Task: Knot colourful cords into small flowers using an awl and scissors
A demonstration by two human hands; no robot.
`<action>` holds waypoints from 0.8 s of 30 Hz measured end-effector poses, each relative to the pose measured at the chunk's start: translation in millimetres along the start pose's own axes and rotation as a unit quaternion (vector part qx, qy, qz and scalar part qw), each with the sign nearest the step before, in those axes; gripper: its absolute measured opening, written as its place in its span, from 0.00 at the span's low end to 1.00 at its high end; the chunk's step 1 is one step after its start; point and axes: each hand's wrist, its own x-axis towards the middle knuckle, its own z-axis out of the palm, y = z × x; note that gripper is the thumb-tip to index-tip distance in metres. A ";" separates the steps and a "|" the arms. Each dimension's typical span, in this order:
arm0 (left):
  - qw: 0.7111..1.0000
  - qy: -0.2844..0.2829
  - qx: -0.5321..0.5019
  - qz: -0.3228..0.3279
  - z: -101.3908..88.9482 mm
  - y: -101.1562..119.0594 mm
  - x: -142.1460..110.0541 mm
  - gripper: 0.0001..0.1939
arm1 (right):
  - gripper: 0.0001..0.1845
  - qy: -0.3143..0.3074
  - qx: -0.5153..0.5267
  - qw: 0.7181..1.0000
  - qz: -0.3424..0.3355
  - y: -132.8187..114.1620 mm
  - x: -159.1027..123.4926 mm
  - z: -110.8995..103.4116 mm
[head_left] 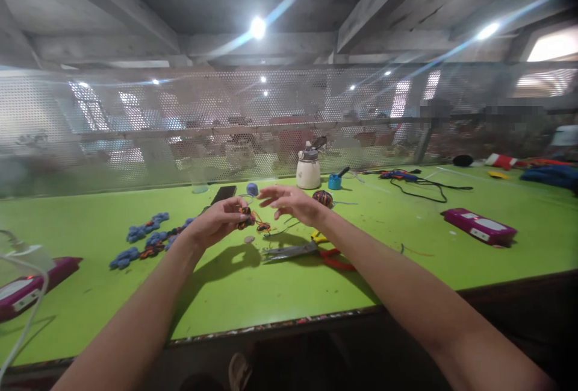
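left hand (222, 216) pinches yarn piece (245, 220) | strand (262, 227) trails rightward, axis unclear | right hand (295, 203) loose

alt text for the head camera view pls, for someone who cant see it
A person's left hand pinches a small bundle of black and orange yarn above a green table, the right hand beside it with fingers parted. Open scissors lie below; blue yarn pieces lie to the left.
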 end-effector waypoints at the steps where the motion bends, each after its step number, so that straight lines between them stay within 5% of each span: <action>1: 1.000 -0.003 0.003 0.001 -0.2 0.1 -0.3 0.10 | 0.24 -0.035 0.014 0.999 0.027 3.0 -0.3 2.7; 4: 1.000 -0.004 0.011 0.000 -2.0 -1.2 -0.5 0.10 | 0.27 -0.103 0.001 0.989 0.102 12.1 0.9 8.4; 6: 1.000 -0.004 0.017 -0.003 -3.3 -1.9 -0.4 0.10 | 0.21 -0.091 -0.029 0.988 0.117 15.0 2.4 7.2; 9: 1.000 -0.004 0.021 -0.004 -4.3 -1.4 -0.2 0.11 | 0.15 -0.039 -0.070 0.990 0.112 13.3 3.9 -2.1; 17: 0.999 0.010 0.033 -0.006 -7.8 0.5 0.0 0.09 | 0.19 0.113 -0.123 0.985 0.035 9.1 6.2 -41.2; 24: 0.999 0.020 0.034 -0.007 -8.2 -0.4 -0.1 0.10 | 0.17 0.236 -0.237 0.942 0.001 18.9 9.7 -67.0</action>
